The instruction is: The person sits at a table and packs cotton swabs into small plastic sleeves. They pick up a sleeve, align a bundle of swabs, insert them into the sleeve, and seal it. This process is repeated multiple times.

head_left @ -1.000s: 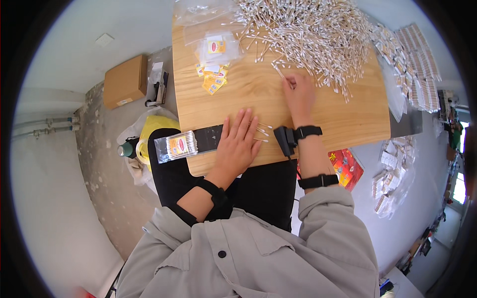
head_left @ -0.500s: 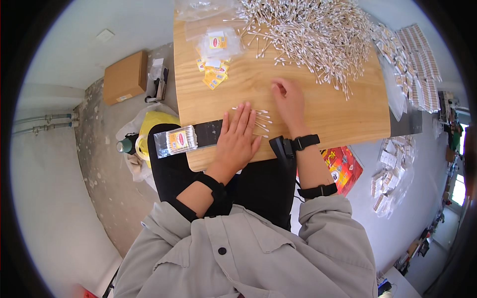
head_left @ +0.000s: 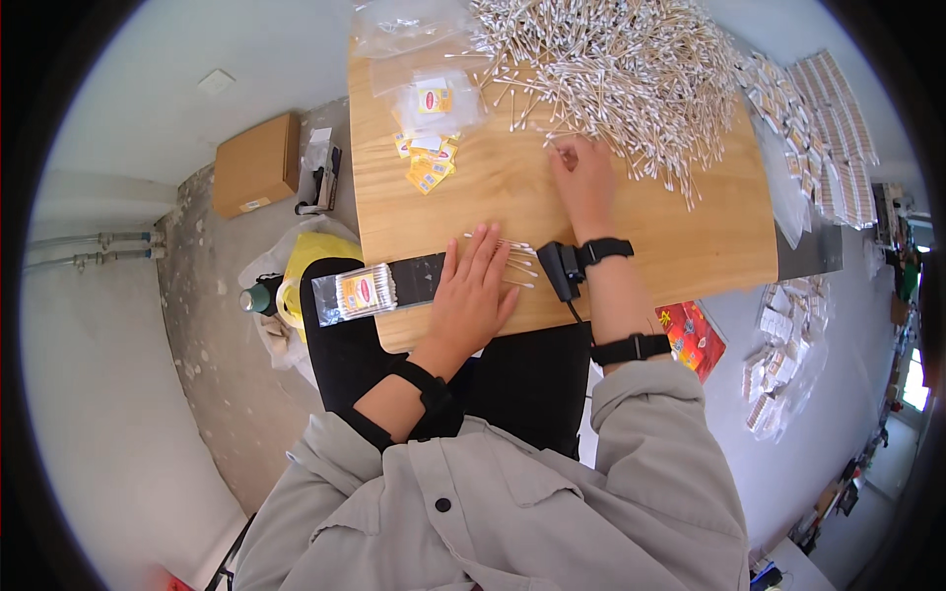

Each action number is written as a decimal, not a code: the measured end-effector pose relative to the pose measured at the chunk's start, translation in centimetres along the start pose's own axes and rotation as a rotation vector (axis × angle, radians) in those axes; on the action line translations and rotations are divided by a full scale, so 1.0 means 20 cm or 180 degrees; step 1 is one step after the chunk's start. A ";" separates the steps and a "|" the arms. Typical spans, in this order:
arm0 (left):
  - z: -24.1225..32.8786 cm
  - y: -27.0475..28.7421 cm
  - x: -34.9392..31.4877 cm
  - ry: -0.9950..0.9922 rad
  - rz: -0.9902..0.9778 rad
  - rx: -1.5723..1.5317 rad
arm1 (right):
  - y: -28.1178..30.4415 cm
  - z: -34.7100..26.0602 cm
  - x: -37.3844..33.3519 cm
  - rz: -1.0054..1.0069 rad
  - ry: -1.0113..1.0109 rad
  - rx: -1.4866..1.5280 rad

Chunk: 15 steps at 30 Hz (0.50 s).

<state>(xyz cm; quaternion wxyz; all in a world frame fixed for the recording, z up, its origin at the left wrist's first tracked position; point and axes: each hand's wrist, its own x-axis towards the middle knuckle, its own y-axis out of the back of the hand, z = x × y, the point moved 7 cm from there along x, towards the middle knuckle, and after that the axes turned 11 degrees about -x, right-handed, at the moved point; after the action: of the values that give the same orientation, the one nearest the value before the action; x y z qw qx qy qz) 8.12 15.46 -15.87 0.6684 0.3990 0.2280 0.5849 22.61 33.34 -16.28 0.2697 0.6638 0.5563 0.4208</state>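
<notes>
My left hand (head_left: 473, 295) lies flat near the table's front edge, fingers stretched over a few loose cotton swabs (head_left: 522, 264). Their tips stick out on its right side; the rest are hidden under it. Beside it, a dark strip (head_left: 419, 278) leads left to a clear bag of cotton swabs (head_left: 366, 291) with a yellow and white label. My right hand (head_left: 585, 182) reaches to the near edge of a big heap of loose cotton swabs (head_left: 631, 84). Its fingers are curled together among the nearest swabs; what they pinch is too small to make out.
Yellow label cards (head_left: 431, 169) and clear plastic bags (head_left: 434, 100) lie at the table's (head_left: 680, 251) far left. Bundled swab packs (head_left: 833, 128) are stacked beyond its right edge. A cardboard box (head_left: 256, 165) stands on the floor at left. A black device (head_left: 562, 271) hangs at my right wrist.
My right hand has moved away from me, from the bare tabletop to the edge of the swab heap. The left hand stays flat on its swabs. The whole view has shifted slightly.
</notes>
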 end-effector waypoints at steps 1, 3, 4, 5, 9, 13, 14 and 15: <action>0.00 0.00 0.00 0.0002 0.0020 -0.0046 | -0.02 0.02 -0.03 -0.0083 -0.0024 0.0211; -0.01 0.00 -0.01 0.0017 0.0030 -0.0096 | 0.00 0.01 -0.10 0.0107 0.0209 0.0233; -0.01 0.01 -0.01 0.0031 0.0020 -0.0100 | 0.01 0.01 -0.14 0.0198 0.0321 0.0242; -0.01 0.00 -0.01 0.0043 0.0009 -0.0103 | 0.02 0.02 -0.19 0.0197 0.0233 0.0401; -0.01 0.00 0.00 0.0004 0.0053 -0.0084 | 0.07 0.03 -0.30 0.0384 -0.0128 0.1241; -0.01 0.01 0.00 -0.0019 0.0093 -0.0098 | 0.11 -0.07 -0.33 0.0055 0.0278 0.1362; -0.01 0.01 -0.01 -0.0021 0.0108 -0.0092 | 0.09 -0.10 -0.35 -0.0183 0.0408 0.1299; -0.01 0.01 -0.01 -0.0018 0.0108 -0.0096 | 0.07 -0.14 -0.37 -0.0414 0.0535 0.1233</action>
<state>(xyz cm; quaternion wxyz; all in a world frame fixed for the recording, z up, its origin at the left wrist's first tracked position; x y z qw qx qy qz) 7.83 15.40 -15.89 0.6649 0.3943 0.2105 0.5984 20.82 25.62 -15.60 0.1164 0.6285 0.6889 0.3417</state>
